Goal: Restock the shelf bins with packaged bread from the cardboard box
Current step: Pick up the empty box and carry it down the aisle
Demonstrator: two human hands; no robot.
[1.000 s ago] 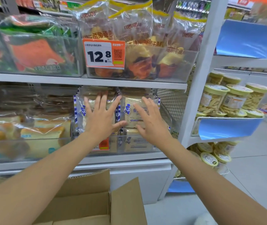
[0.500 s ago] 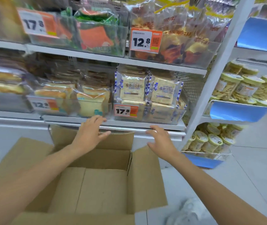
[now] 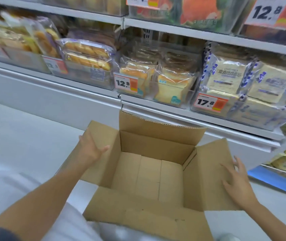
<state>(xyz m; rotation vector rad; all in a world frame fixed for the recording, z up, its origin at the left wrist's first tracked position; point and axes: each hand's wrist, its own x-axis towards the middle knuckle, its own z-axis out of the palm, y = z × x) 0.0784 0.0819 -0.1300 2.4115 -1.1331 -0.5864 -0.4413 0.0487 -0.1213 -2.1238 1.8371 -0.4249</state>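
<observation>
An open cardboard box [image 3: 149, 176] sits on the floor below the shelf, and its inside shows only bare cardboard. My left hand [image 3: 90, 148] is spread at the box's left flap, fingers apart and holding nothing. Over the right flap, my right hand [image 3: 236, 180] lies flat with fingers apart, also holding nothing. On the shelf above, a clear bin [image 3: 239, 108] with a 17.8 tag holds blue-and-white packs of sliced bread [image 3: 225, 77]. The bin to its left, tagged 12.8, holds clear-wrapped toast packs [image 3: 171, 87].
Further left stand bins of bread rolls [image 3: 88, 58] and other baked goods. The white shelf edge [image 3: 173, 110] runs just behind the box's back flap. A side rack with a blue lip [image 3: 276, 180] and packaged snacks is at the right. White floor surrounds the box.
Both hands came away from the bread packs in the 17.8 bin and dropped down to the box flaps. The view has swung down and left toward the box.
</observation>
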